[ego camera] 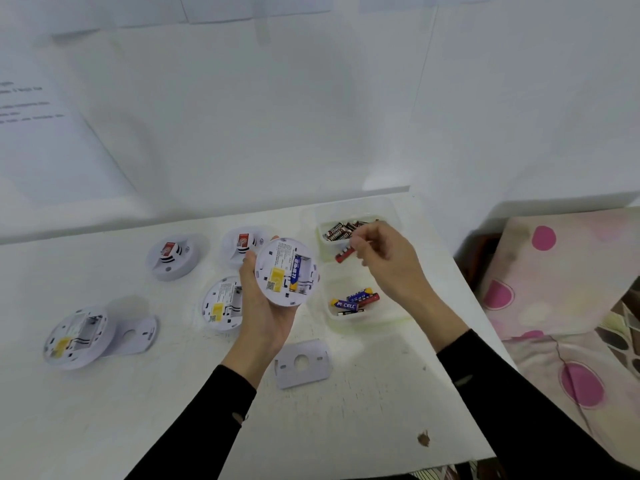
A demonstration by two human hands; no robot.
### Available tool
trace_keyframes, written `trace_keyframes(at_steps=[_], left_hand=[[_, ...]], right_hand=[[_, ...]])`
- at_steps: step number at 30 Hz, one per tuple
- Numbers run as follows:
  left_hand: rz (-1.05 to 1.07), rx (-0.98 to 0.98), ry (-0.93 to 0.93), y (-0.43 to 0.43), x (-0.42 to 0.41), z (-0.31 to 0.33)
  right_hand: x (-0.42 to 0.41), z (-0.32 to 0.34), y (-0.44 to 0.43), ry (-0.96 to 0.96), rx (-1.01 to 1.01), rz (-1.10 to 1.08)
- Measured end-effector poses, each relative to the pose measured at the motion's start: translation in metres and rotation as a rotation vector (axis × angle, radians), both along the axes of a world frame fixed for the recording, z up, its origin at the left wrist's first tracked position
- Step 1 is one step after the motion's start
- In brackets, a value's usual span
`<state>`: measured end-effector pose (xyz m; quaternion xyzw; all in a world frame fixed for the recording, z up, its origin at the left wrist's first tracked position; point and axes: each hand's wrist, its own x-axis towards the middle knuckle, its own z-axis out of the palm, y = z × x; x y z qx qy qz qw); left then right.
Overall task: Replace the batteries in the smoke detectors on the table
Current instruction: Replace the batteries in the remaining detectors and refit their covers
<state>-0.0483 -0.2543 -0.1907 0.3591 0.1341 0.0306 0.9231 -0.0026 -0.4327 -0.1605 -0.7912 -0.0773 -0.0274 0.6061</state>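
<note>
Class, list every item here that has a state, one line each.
Held detector: back up, compartment open, one blue battery in.
Left hand: grips held detector.
Right hand: pinches red battery.
Far-left detector: back up, compartment open.
Middle detector: back up.
Mounting plate: detached, lying flat.

- Blue battery [346, 305], near tray [398, 320]: white lettering, "P… CELL" readable.
- Blue cell [295, 271] in held detector [273, 258]: white characters, not legible.
- Yellow sticker [276, 279] on detector: QR code, print too small.
- Far-tray batteries [337, 233]: lettering blurred.
- Wall sheet [34, 133]: printed lines, blurred.
</note>
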Motion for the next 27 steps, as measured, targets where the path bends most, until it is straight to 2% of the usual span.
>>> trace_keyframes(at_steps=[2, 5, 9, 11, 14, 16, 18, 21, 27], left_hand=[[0.022, -0.011, 0.021, 0.002, -0.001, -0.001], [0.028, -0.021, 0.028, 0.002, 0.001, 0.002], [0.014, -0.027, 0.036, -0.001, 0.0, 0.003], [0.019, -0.03, 0.028, -0.002, -0.001, 0.002], [0.027, -0.051, 0.021, -0.003, -0.002, 0.005], [0.027, -0.075, 0.027, -0.004, -0.002, 0.006], [0.023, -0.109, 0.038, -0.006, -0.002, 0.006], [0.004, -0.111, 0.041, -0.008, -0.003, 0.007], [-0.024, -0.089, 0.02, -0.012, -0.004, 0.009]], right_hand=[[0.004, -0.015, -0.011, 0.066, -0.158, -0.015], [0.007, -0.038, -0.014, 0.151, -0.273, -0.061], [0.015, -0.054, -0.01, 0.194, -0.479, 0.028], [0.012, -0.054, -0.005, 0.114, -0.564, 0.017], [-0.005, -0.037, 0.01, -0.149, -0.381, -0.03], [-0.019, -0.025, 0.021, -0.351, -0.271, 0.05], [-0.029, -0.018, 0.028, -0.475, -0.288, 0.164], [-0.034, -0.013, 0.031, -0.526, -0.379, 0.258], [-0.034, -0.012, 0.033, -0.515, -0.445, 0.257]])
